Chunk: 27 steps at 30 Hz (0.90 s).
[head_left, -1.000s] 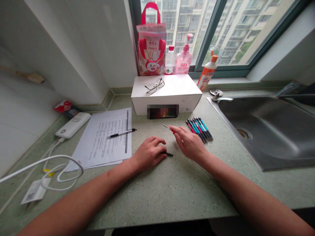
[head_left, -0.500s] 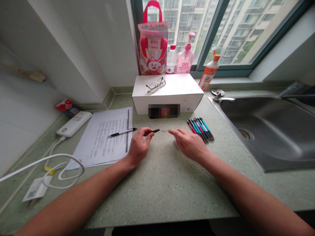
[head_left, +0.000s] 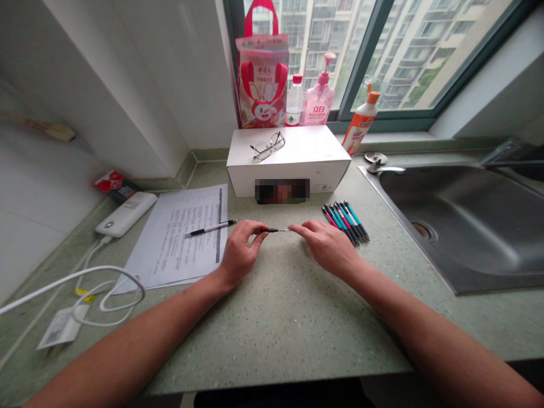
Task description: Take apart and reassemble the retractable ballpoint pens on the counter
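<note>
My left hand (head_left: pixel 241 245) pinches a black pen barrel piece (head_left: pixel 269 230) between thumb and fingertips, level above the counter. From the other side, my right hand (head_left: pixel 329 243) grips a thin pen refill (head_left: pixel 283 230) at its end, fingers mostly hiding it. The refill lies in line with the black piece and meets its open end; how deep it reaches inside I cannot tell. Left of my left hand, a white-and-black pen (head_left: pixel 210 228) rests across printed sheets (head_left: pixel 178 249). Beyond my right hand several teal, red and black pens (head_left: pixel 345 222) lie side by side.
A white box (head_left: pixel 289 153) with eyeglasses (head_left: pixel 267 147) on top stands behind my hands. The steel sink (head_left: pixel 467 226) is at the right. A power bank (head_left: pixel 126 214), white cable (head_left: pixel 106 269) and charger (head_left: pixel 63 326) lie left. Bottles (head_left: pixel 318 102) line the window.
The refill and the black piece, slightly apart and angled before, are now lined up and touching. My right hand has come slightly closer to my left.
</note>
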Each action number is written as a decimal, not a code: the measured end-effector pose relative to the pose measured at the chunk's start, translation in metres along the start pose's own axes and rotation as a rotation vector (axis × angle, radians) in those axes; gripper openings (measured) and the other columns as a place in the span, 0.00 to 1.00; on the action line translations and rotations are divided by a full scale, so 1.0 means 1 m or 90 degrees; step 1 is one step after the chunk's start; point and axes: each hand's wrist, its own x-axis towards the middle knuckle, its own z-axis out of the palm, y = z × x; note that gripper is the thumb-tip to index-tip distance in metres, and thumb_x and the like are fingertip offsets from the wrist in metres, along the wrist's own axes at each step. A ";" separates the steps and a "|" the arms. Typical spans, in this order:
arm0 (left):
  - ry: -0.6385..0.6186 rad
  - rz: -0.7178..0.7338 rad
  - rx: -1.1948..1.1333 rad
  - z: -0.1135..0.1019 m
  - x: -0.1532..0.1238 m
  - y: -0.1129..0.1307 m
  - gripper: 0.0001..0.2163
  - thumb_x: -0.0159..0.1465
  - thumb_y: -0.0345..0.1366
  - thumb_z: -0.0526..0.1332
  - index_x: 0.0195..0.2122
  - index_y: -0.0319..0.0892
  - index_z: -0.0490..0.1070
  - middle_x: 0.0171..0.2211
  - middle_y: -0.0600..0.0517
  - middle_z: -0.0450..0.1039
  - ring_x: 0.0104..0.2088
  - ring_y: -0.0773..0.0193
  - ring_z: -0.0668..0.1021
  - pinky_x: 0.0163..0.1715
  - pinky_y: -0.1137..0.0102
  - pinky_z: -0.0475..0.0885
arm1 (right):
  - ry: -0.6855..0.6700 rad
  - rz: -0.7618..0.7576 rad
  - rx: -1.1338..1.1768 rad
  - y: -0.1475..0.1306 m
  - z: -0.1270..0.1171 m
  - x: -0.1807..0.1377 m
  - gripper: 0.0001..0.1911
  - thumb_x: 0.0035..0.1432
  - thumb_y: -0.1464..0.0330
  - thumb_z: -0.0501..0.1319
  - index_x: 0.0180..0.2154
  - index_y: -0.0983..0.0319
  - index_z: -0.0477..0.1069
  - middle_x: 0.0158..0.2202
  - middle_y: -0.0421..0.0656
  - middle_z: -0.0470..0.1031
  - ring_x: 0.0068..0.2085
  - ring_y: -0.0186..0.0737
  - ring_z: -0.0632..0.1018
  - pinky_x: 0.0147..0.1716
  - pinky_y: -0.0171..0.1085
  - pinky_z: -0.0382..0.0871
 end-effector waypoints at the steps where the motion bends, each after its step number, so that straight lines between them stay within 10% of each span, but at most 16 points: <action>1: 0.003 -0.013 -0.007 0.000 0.000 0.000 0.02 0.67 0.30 0.63 0.40 0.42 0.74 0.36 0.50 0.76 0.36 0.62 0.78 0.40 0.65 0.76 | 0.003 -0.003 0.001 0.000 0.000 0.000 0.26 0.63 0.80 0.50 0.58 0.59 0.71 0.42 0.47 0.77 0.38 0.42 0.75 0.35 0.39 0.64; 20: -0.128 -0.078 -0.041 0.000 0.001 0.001 0.17 0.71 0.47 0.58 0.31 0.42 0.76 0.25 0.52 0.77 0.26 0.64 0.77 0.29 0.69 0.71 | 0.038 -0.053 0.130 -0.012 0.005 0.002 0.12 0.73 0.68 0.52 0.47 0.63 0.72 0.41 0.48 0.80 0.43 0.42 0.79 0.43 0.40 0.71; 27: -0.096 0.020 -0.057 -0.001 -0.001 0.001 0.07 0.67 0.41 0.65 0.38 0.43 0.77 0.32 0.50 0.79 0.33 0.61 0.79 0.36 0.65 0.75 | 0.043 -0.021 0.174 -0.013 0.008 0.000 0.11 0.73 0.66 0.53 0.46 0.62 0.73 0.40 0.47 0.81 0.41 0.41 0.80 0.41 0.40 0.71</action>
